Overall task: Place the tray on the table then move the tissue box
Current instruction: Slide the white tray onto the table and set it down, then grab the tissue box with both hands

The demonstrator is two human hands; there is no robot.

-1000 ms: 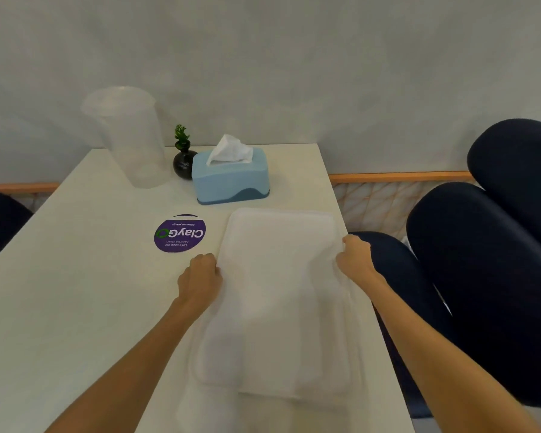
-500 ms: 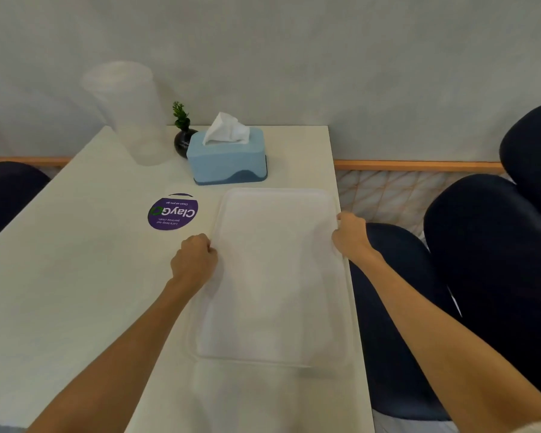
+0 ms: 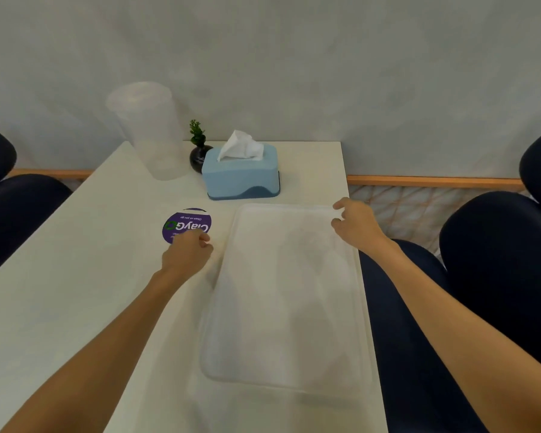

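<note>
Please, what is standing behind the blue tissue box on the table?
Behind the tissue box, at its left corner, stands a small dark vase holding a green sprig. The box covers the vase's lower right side; anything else directly behind it is hidden.

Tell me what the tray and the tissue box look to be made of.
Tray: likely translucent frosted plastic; the table's tone shows faintly through, with a rounded raised rim. Tissue box: probably matte moulded plastic, light blue with a darker blue base, smooth rounded corners.
</note>
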